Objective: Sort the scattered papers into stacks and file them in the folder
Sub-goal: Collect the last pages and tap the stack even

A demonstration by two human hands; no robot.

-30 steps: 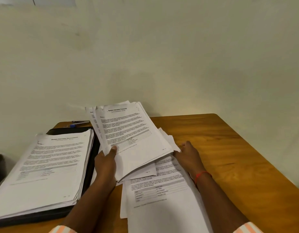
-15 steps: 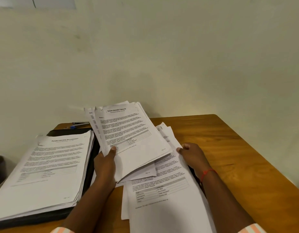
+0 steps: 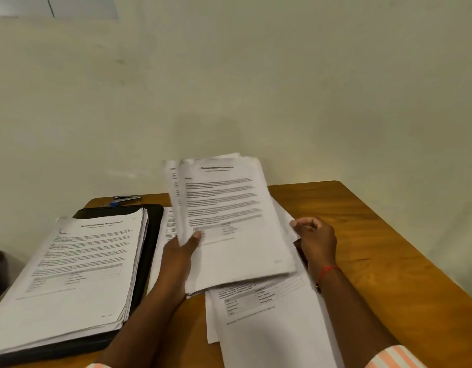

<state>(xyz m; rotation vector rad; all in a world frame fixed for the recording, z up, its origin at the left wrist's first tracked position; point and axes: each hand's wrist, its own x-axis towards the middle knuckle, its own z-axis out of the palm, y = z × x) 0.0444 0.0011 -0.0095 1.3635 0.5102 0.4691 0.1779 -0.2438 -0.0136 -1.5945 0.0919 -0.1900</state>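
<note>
Gripping the held bundle [image 3: 229, 221] of printed sheets from below, the left hand [image 3: 178, 258] presses its thumb on the top page and tilts the pages up off the desk, likely so the heading can be read before a pile is chosen. The right hand [image 3: 316, 240] sits at the bundle's right edge with its fingers curled. Whether it pinches a sheet there cannot be told, though its place suggests squaring or feeding pages. Beneath the bundle and nearer lie the loose sheets [image 3: 269, 328], overlapping askew on the desk [image 3: 375, 248] and probably not yet sorted. Left of the hands, a thick sorted stack [image 3: 78, 266] rests on the open black folder [image 3: 152, 235]. Its roughly even edges fit a pile already gathered by type and parked where it will be filed. Beyond the folder, at the far edge, lies a small dark object [image 3: 126, 199] with a blue part, too small to name. Filing looks well short of done.
</note>
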